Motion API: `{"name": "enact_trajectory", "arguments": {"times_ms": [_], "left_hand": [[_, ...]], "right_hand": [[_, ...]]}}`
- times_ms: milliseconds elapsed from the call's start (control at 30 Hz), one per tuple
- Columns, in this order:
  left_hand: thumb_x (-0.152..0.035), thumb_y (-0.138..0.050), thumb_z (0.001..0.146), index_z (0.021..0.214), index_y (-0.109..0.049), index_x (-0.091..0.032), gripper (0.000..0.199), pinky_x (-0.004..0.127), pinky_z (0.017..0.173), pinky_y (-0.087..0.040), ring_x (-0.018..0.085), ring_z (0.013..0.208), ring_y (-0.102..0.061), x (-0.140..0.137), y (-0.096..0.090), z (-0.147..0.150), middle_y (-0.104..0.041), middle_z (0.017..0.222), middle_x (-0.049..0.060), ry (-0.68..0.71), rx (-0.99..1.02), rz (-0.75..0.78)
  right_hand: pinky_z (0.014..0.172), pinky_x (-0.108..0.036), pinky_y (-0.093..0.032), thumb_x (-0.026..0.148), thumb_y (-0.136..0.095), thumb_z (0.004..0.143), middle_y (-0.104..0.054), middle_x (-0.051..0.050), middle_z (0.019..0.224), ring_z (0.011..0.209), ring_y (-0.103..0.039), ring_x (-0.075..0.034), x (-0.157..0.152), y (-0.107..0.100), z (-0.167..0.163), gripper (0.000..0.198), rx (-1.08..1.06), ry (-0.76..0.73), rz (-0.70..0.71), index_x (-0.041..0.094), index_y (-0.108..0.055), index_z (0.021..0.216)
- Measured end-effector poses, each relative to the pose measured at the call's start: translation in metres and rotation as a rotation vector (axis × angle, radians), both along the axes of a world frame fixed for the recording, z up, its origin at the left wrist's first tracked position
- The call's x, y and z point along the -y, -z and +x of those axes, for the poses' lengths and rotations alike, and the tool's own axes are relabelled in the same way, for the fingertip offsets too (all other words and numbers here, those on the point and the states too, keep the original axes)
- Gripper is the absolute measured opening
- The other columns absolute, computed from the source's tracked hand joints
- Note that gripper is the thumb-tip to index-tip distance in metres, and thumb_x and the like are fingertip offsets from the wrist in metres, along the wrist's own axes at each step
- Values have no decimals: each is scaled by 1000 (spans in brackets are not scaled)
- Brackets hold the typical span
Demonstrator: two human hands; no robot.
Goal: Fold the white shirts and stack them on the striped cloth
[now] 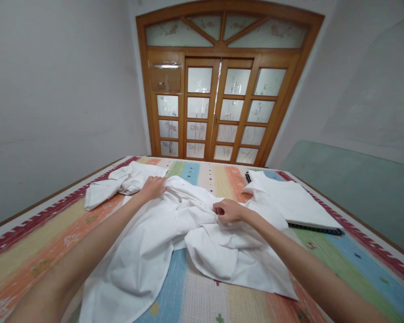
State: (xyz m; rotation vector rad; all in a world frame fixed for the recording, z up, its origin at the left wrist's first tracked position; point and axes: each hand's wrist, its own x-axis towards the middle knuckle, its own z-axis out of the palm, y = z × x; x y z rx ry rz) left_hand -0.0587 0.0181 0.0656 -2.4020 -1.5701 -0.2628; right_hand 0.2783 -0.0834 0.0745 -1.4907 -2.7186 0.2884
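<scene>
A crumpled white shirt [202,233] lies spread across the striped cloth in front of me, its lower parts fanning towards me on both sides. My left hand [154,187] is closed on its upper left edge, palm down. Further right, the fingers of my right hand [228,211] pinch a bunched fold near the shirt's middle; the fingertips are partly hidden. Beyond my left hand lies a rumpled white sleeve-like piece [104,190]; I cannot tell whether it belongs to the same shirt.
A folded white garment [289,197] rests on a dark-edged flat item [316,229] at the right. The multicoloured striped cloth [366,264] covers the surface. A pale green panel [350,179] leans at the right wall. Wooden glazed doors [218,107] stand behind.
</scene>
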Motion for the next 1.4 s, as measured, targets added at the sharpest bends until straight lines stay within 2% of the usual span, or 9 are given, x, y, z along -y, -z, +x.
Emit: {"name": "enact_trajectory", "arguments": {"times_ms": [167, 333, 467, 633, 767, 867, 1000, 1133, 1400], "left_hand": [[-15, -55, 77, 112, -59, -20, 36, 33, 90, -47, 26, 107, -63, -2, -1, 7, -68, 109, 11, 72, 87, -123], [-16, -56, 70, 106, -59, -18, 36, 31, 84, -49, 26, 100, -65, 1, -5, 13, -70, 100, 10, 101, 153, -174], [-22, -59, 67, 96, -59, -20, 29, 30, 82, -49, 23, 91, -64, 5, -14, 9, -70, 93, 4, 181, 378, -197], [-29, -60, 64, 79, -55, -19, 19, 27, 72, -49, 16, 74, -58, 17, -23, -1, -63, 76, -2, 300, 667, -296], [-19, -51, 62, 74, -50, -19, 12, 24, 65, -46, 14, 69, -56, 28, -25, -2, -58, 70, -3, 312, 813, -333], [-14, -48, 62, 84, -50, -19, 23, 23, 64, -45, 14, 70, -57, 35, -28, 1, -60, 74, -2, 344, 779, -333], [-11, -45, 67, 105, -52, -20, 40, 26, 69, -46, 17, 73, -62, 43, -32, 4, -63, 77, -1, 307, 512, -289], [-13, -45, 75, 116, -52, -20, 42, 29, 76, -46, 22, 85, -66, 48, -32, 9, -68, 86, 4, 185, 279, -215], [-31, -50, 85, 129, -48, -16, 46, 35, 82, -48, 30, 101, -66, 49, -30, 24, -69, 107, 14, 34, 106, -209]], "right_hand": [[65, -23, -40, 12, -47, 74, -68, -1, 71, 69, -60, -15, -22, -7, -4, 22, -367, 94, 13, 16, -69, 75], [68, -24, -41, 14, -52, 78, -69, -5, 78, 73, -59, -16, -45, 0, -23, 17, -372, 178, 135, 14, -69, 79], [78, -27, -45, 21, -56, 85, -69, -10, 94, 85, -61, -17, -70, 9, -38, 15, -449, 248, 182, 12, -66, 93], [87, -28, -48, 23, -73, 76, -63, -16, 121, 101, -63, -18, -93, 19, -48, 56, -586, 369, -58, 11, -51, 127], [91, -31, -48, 24, -81, 68, -62, -16, 125, 104, -64, -20, -100, 25, -53, 80, -548, 254, -253, 17, -44, 138], [89, -32, -48, 22, -83, 62, -65, -13, 119, 99, -64, -20, -104, 27, -58, 84, -485, 185, -275, 17, -47, 137], [82, -28, -47, 19, -81, 58, -65, -6, 105, 89, -62, -18, -105, 25, -60, 68, -432, 151, -155, 17, -60, 123], [73, -25, -43, 18, -76, 60, -63, 0, 87, 79, -57, -16, -98, 16, -53, 50, -496, 192, -17, 16, -65, 108], [61, -23, -36, 24, -69, 68, -57, 1, 71, 67, -53, -16, -64, -12, -26, 30, -600, 393, 453, 18, -61, 96]]}}
